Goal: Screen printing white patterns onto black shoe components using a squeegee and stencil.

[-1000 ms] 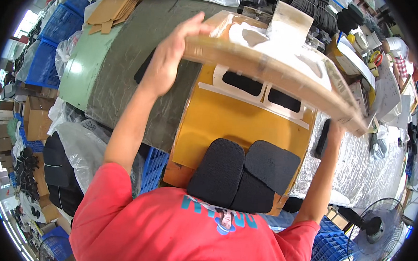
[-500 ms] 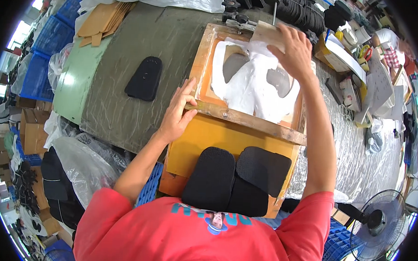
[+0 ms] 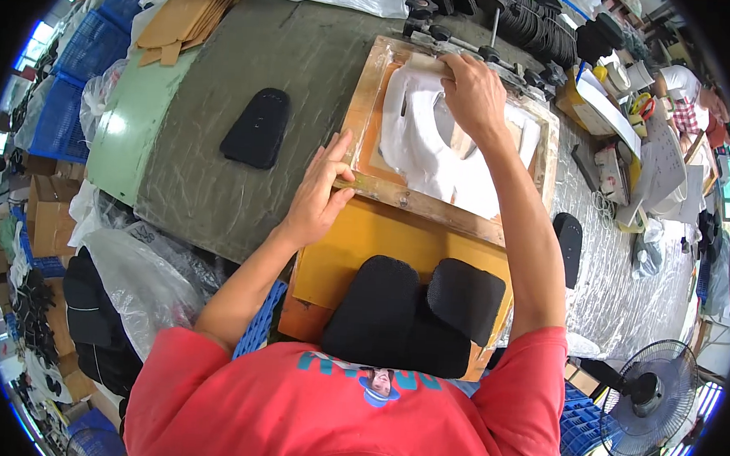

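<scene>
Steadying the wooden frame [image 3: 432, 205], presumably against sliding, the grip of the left hand [image 3: 320, 194] clasped its near-left corner, while the right hand [image 3: 478, 95] grasped a pale board [image 3: 428, 64].

The frame [image 3: 416, 200] is rough, stained wood, and the paste [image 3: 411, 135] within it looks smooth, wet and softly glossy; beneath, the yellow board [image 3: 330, 255] is smooth with a faint sheen, its pads [image 3: 373, 303] matt black and cloth-like. A dull, scuffed sheet [image 3: 191, 153] meets a glossy green panel [image 3: 131, 129], while crinkled, shiny plastic film [image 3: 626, 291] covers the right side. Matt brown cardboard [image 3: 186, 20], blue plastic crates [image 3: 94, 36], and the shirt's [image 3: 289, 414] soft red cloth complete the surfaces.
</scene>
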